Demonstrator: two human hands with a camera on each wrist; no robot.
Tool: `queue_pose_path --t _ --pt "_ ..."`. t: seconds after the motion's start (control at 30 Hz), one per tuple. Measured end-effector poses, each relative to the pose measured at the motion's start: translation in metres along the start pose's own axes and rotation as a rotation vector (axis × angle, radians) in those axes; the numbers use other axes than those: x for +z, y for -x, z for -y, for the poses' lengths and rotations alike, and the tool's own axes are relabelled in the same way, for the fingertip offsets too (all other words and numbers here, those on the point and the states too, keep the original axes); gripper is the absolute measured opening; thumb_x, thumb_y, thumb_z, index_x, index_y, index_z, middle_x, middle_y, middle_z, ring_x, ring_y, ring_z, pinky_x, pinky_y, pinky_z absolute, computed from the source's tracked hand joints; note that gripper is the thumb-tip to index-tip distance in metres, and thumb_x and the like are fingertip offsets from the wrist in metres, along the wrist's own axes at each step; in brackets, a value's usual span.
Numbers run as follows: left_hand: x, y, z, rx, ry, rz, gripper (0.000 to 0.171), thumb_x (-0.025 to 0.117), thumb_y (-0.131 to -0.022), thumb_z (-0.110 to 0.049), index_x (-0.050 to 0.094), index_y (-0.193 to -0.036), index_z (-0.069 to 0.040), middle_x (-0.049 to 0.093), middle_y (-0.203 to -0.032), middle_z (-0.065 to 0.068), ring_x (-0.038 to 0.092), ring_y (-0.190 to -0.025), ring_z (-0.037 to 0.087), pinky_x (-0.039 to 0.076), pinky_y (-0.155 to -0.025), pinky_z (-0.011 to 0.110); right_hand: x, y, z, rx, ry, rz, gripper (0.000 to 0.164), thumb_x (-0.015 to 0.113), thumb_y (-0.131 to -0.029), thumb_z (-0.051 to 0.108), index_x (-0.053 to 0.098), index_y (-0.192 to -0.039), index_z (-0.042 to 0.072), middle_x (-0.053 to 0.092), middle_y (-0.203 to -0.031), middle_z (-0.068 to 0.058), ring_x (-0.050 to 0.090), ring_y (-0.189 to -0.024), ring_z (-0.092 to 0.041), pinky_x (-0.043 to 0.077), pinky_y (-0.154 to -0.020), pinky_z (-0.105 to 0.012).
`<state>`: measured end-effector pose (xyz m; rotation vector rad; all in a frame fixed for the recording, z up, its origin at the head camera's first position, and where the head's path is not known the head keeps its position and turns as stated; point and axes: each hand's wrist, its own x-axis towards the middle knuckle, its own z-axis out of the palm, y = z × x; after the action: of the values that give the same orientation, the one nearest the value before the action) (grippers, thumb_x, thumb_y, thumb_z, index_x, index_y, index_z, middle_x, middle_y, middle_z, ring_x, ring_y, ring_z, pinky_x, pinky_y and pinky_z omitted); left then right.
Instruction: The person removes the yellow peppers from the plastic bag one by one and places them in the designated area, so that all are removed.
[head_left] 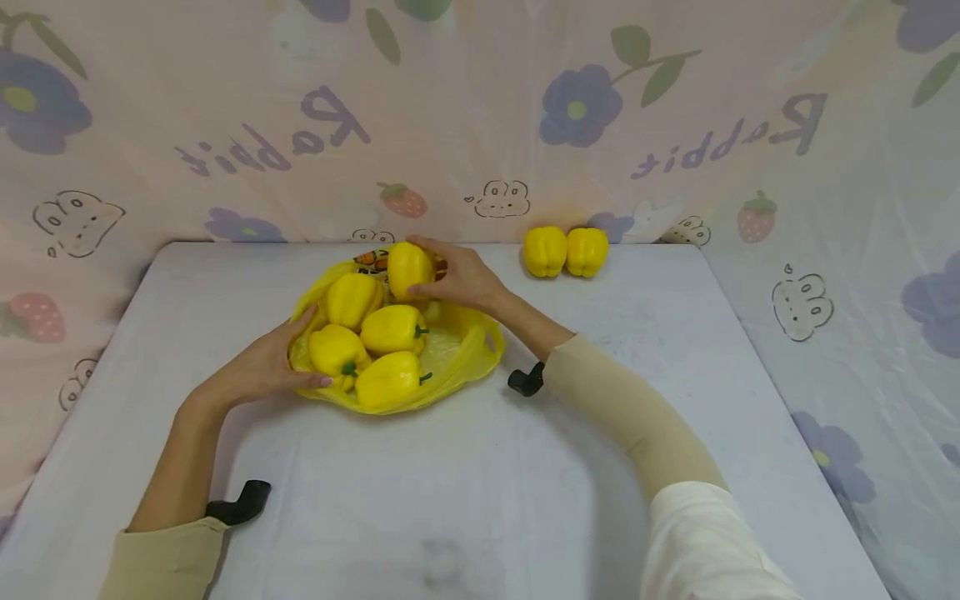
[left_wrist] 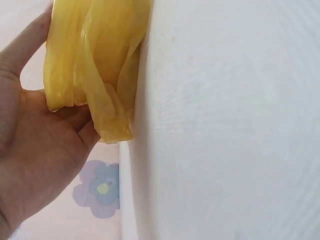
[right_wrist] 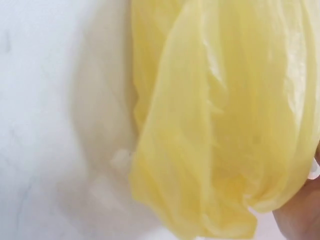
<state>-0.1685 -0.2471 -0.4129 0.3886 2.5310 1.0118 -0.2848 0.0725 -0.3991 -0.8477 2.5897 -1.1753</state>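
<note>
A yellow plastic bag [head_left: 480,354] lies opened out on the table, with several yellow bell peppers [head_left: 390,329] inside, some showing green stems. My left hand [head_left: 258,367] holds the bag's left side, thumb over the near rim and fingers at the far side. In the left wrist view, thin yellow folds [left_wrist: 100,65] hang against that hand [left_wrist: 45,135]. At the bag's far edge my right hand [head_left: 465,279] grips another yellow bell pepper [head_left: 409,270] between thumb and fingers. The bag's wall [right_wrist: 215,115] covers most of the right wrist view, hiding the pepper there.
Two more yellow bell peppers [head_left: 566,252] sit side by side at the table's back edge, right of the bag. The white table [head_left: 525,483] meets a patterned curtain [head_left: 465,108] at the back and sides. A black wrist mount [head_left: 240,502] sticks out from the left forearm.
</note>
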Motion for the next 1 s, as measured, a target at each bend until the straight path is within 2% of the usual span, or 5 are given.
queue_pose_path --t 0.3,0.5,0.73,0.8,1.0 --pt "0.000 0.001 0.001 0.011 0.003 -0.003 0.121 0.084 -0.077 -0.044 0.002 -0.160 -0.010 0.009 -0.162 0.029 0.013 -0.146 0.050 0.016 -0.114 0.068 -0.012 0.004 -0.004 -0.047 -0.101 -0.060 0.079 0.080 -0.085 0.035 0.041 -0.152 0.025 0.046 -0.150 0.003 0.061 -0.112 -0.017 0.053 -0.092 -0.027" --pt "0.000 0.001 0.000 0.008 0.010 -0.001 0.121 0.084 -0.078 -0.044 0.002 -0.160 -0.009 0.010 -0.162 0.028 0.014 -0.146 0.050 0.016 -0.113 0.068 -0.022 0.011 -0.009 -0.077 -0.132 -0.102 0.079 0.080 -0.085 0.032 0.042 -0.152 0.019 0.047 -0.150 -0.001 0.062 -0.109 -0.017 0.054 -0.091 -0.026" --pt "0.002 0.000 0.002 -0.006 0.014 0.002 0.122 0.084 -0.077 -0.046 0.001 -0.160 -0.011 0.008 -0.163 0.026 0.013 -0.147 0.049 0.015 -0.113 0.068 -0.033 0.018 -0.022 -0.042 -0.151 -0.154 0.075 0.080 -0.086 0.028 0.043 -0.151 0.024 0.047 -0.151 0.000 0.062 -0.111 -0.024 0.053 -0.094 -0.033" --pt "0.002 0.000 0.003 -0.009 0.012 0.001 0.123 0.083 -0.077 -0.047 0.001 -0.160 -0.011 0.009 -0.163 0.026 0.013 -0.147 0.049 0.015 -0.114 0.068 -0.037 0.022 -0.021 -0.037 -0.166 -0.173 0.075 0.080 -0.086 0.023 0.043 -0.151 0.020 0.048 -0.149 -0.004 0.062 -0.110 -0.028 0.053 -0.095 -0.037" --pt "0.001 0.000 0.003 0.007 0.009 -0.003 0.122 0.083 -0.077 -0.047 0.001 -0.160 -0.011 0.009 -0.163 0.026 0.013 -0.147 0.048 0.015 -0.114 0.068 -0.059 0.043 0.000 -0.024 -0.148 -0.202 0.072 0.077 -0.088 0.013 0.042 -0.151 0.006 0.047 -0.150 -0.013 0.063 -0.109 -0.035 0.053 -0.096 -0.041"
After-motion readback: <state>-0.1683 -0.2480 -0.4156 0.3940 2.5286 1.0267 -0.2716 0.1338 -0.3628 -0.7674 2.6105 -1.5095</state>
